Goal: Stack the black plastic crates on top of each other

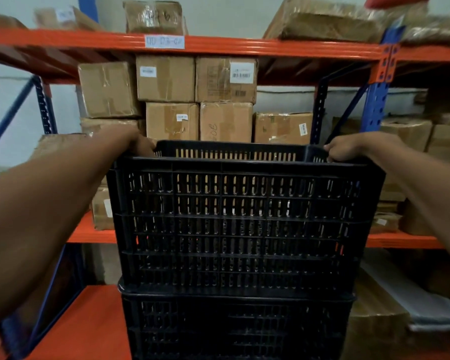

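A black slotted plastic crate [242, 224] fills the middle of the view, upright, resting on the rim of a second black crate [237, 328] below it. My left hand [138, 144] grips the top crate's rim at its far left corner. On the far right corner of that rim, my right hand [348, 149] is closed. Both forearms reach in from the lower corners. The lower crate's bottom is cut off by the frame edge.
An orange and blue shelving rack [244, 46] stands right behind the crates. Several taped cardboard boxes [200, 100] fill its middle shelf. More boxes sit at the right [405, 136] and on the top shelf. An orange lower shelf [89, 326] lies at the left.
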{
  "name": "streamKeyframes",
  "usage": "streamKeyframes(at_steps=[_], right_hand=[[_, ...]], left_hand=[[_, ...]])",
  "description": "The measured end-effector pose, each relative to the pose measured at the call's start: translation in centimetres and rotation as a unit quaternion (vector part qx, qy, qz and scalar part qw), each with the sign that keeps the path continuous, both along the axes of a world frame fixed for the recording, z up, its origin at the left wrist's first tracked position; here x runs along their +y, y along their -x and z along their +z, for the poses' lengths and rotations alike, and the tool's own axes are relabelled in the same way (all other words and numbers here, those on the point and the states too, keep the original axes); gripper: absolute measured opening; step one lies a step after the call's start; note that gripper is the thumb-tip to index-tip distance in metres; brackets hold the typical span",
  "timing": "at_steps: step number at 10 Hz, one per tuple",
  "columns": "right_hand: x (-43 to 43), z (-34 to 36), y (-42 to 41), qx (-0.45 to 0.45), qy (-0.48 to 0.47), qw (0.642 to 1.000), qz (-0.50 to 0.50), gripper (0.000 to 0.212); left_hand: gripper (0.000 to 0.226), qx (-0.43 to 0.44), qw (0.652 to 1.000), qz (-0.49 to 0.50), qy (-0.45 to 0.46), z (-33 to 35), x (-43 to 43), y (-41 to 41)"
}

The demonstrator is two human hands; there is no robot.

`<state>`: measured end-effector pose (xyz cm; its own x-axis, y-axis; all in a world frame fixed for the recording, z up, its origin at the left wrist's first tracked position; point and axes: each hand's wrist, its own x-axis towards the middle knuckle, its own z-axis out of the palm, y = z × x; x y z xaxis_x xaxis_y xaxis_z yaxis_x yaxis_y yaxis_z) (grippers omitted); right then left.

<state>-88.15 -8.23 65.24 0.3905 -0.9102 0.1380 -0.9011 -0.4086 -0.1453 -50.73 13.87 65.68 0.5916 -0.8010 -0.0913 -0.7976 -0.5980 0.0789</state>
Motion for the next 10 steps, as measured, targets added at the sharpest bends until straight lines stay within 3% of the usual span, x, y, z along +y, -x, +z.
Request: streamKeyframes(at_steps=[1,2,4,5,7,9,10], right_hand=[[-0.2,-0.1,0.3,-0.002,-0.056,0.998,0.008,0.047],[-1.3,-0.2,0.9,-0.03,-0.052,0.998,0.031,0.049],[-2.9,-0.9,0.9,0.02,-0.01,0.998,0.06,0.031],[-2.6,-0.8,0.7,0.035,-0.001,0.997,0.062,0.035],[-1.2,-0.6,0.7,0.048,0.048,0.997,0.046,0.038],[2.3,0.4,1.1,-0.012,0.092,0.993,0.073,0.041],[5.4,1.5,1.7,-0.072,0.099,0.987,0.102,0.043]], left_hand=[[0.075,0.002,0.999,-0.003,0.045,-0.4,-0.4,-1.1],[0.067,-0.026,0.997,-0.015,0.068,-0.5,-0.9,-2.4],[0.056,-0.032,0.996,-0.049,0.063,-0.7,-0.8,-2.9],[0.048,-0.045,0.996,-0.045,0.061,-0.6,-0.4,-2.5],[0.044,-0.147,0.987,-0.023,0.058,-0.3,0.8,-1.2],[0.041,-0.129,0.984,-0.019,0.121,1.6,1.5,3.3],[0.036,-0.122,0.968,-0.058,0.213,2.9,3.1,6.3]])
